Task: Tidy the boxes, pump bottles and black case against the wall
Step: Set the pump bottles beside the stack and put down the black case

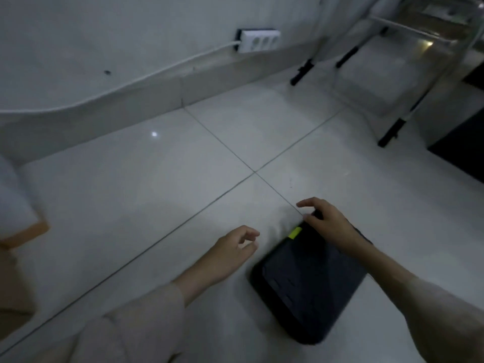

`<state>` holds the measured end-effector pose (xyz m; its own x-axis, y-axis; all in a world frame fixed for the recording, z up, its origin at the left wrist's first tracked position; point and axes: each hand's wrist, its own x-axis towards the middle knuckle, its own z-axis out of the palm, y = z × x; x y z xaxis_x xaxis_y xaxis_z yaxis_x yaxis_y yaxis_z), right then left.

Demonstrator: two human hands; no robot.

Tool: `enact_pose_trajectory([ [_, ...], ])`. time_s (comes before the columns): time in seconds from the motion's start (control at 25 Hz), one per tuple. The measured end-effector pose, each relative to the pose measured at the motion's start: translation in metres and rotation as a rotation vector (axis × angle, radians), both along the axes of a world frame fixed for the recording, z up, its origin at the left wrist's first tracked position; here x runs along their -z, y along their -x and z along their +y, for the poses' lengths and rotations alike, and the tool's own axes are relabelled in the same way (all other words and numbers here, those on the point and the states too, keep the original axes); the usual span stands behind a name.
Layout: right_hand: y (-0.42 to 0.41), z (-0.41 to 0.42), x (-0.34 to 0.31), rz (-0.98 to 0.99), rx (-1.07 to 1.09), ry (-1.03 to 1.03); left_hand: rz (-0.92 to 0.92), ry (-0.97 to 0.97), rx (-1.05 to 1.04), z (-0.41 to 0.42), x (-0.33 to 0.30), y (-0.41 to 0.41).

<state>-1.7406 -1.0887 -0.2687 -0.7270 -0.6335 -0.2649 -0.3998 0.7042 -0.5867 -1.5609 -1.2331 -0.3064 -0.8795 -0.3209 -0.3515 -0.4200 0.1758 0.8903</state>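
Our right hand [326, 222] curled over the far end of one flat black case [309, 281], green-tabbed, lying on the floor [157, 184] away from the wall [104, 35], while our left hand [233, 248] hovered loosely curled, holding nothing.

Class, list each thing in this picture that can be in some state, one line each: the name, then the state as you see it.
black case: closed, lying flat on the floor tiles, away from the wall.
right hand: resting on the case's far corner, fingers curled over its edge.
left hand: hovering beside the case, fingers loosely curled, holding nothing.
power strip: against the wall, its white cable attached, sockets appear unused.
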Motion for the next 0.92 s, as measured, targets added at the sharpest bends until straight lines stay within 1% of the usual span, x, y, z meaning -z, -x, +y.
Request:
enact_pose_trajectory([
  [0.08,0.007,0.036,0.011,0.195,0.055,-0.127,-0.017,-0.009,0.100,0.019,0.006,0.010],
  [0.12,0.007,0.051,0.014,0.233,0.110,-0.168,-0.013,-0.006,0.148,0.027,0.009,0.014],
  [0.2,0.001,0.071,0.018,0.196,0.286,-0.161,-0.014,0.009,0.204,0.037,0.012,0.020],
  [0.28,-0.010,0.081,0.023,0.038,0.541,-0.005,-0.032,0.032,0.210,0.038,0.016,0.028],
  [0.4,-0.045,0.080,0.037,-0.290,0.939,0.381,-0.093,0.021,0.192,0.035,0.021,0.038],
  [0.44,-0.056,0.076,0.039,-0.370,1.032,0.450,-0.108,0.011,0.181,0.035,0.022,0.041],
  [0.52,-0.068,0.067,0.039,-0.455,1.150,0.493,-0.124,0.008,0.150,0.036,0.023,0.046],
  [0.6,-0.067,0.062,0.034,-0.476,1.214,0.517,-0.129,0.006,0.125,0.038,0.021,0.051],
  [0.72,-0.060,0.054,0.031,-0.497,1.210,0.530,-0.113,-0.021,0.054,0.037,0.019,0.050],
  [0.92,-0.067,0.008,0.029,-0.607,1.072,0.560,-0.048,-0.032,-0.189,0.007,0.015,0.018],
])
